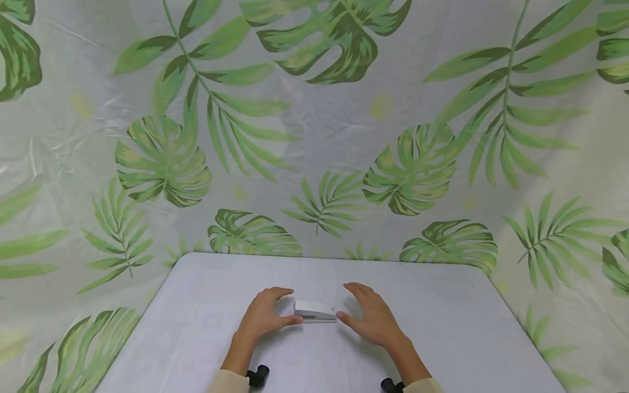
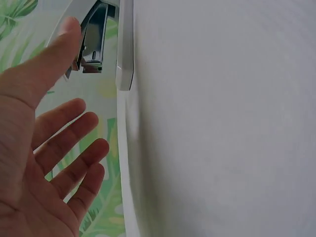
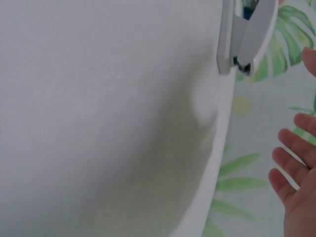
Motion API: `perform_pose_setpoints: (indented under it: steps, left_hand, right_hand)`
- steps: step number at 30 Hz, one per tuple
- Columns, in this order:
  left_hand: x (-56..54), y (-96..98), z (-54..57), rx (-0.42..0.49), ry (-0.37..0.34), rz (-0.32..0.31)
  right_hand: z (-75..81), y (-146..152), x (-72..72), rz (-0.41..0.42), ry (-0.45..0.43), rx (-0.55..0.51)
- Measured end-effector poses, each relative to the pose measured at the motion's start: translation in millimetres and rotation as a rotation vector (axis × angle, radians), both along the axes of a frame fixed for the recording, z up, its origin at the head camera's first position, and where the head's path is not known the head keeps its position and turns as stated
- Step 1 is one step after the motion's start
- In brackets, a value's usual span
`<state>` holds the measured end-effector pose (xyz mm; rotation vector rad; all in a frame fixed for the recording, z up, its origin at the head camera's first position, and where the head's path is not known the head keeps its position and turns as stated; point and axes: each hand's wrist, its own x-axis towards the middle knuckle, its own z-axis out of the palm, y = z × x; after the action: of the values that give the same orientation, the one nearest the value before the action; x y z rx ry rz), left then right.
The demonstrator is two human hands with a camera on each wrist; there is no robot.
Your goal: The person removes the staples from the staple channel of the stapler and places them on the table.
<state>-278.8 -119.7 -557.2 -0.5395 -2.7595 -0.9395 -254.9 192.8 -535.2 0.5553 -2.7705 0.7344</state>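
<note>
A white stapler (image 1: 314, 310) stands on the white table between the two hands. Its upper arm is raised from the base at the left end, and the metal staple channel (image 2: 94, 42) shows in the left wrist view. The left hand (image 1: 265, 314) is beside that end, fingers spread and relaxed; its thumb overlaps the stapler's end in view, and whether they touch I cannot tell. At the hinge end the right hand (image 1: 371, 316) has its thumb close by and fingers loosely extended, holding nothing. The right wrist view shows the hinge end of the stapler (image 3: 247, 44) apart from the fingers.
The table (image 1: 221, 284) is covered in smooth white cloth with rounded far corners. Behind it hangs a curtain (image 1: 324, 136) printed with green leaves. Black wrist cameras (image 1: 257, 376) sit at the cuffs of the beige sleeves.
</note>
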Motion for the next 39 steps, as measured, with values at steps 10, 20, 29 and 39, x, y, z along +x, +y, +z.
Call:
perform_pose_setpoints:
  steps: [10,20,29,39]
  left_hand:
    - [-5.9,8.1,-6.2,0.086,-0.017,-0.006]
    - [-6.4,8.9,-10.7,0.137,-0.053,-0.014]
    - [-7.5,11.6,-16.4,0.242,-0.107,-0.045]
    - [-7.4,11.6,-24.0,0.372,-0.191,-0.061]
  right_hand:
    - [-4.1,-33,-8.1,0.064,-0.049,-0.029]
    - [-17.8,-50,-14.4,0.144,-0.041,-0.013]
    - [-17.5,-65,-15.1,0.171,-0.033,0.019]
    - [-18.3,-75,-17.5,0.183,0.002,0.040]
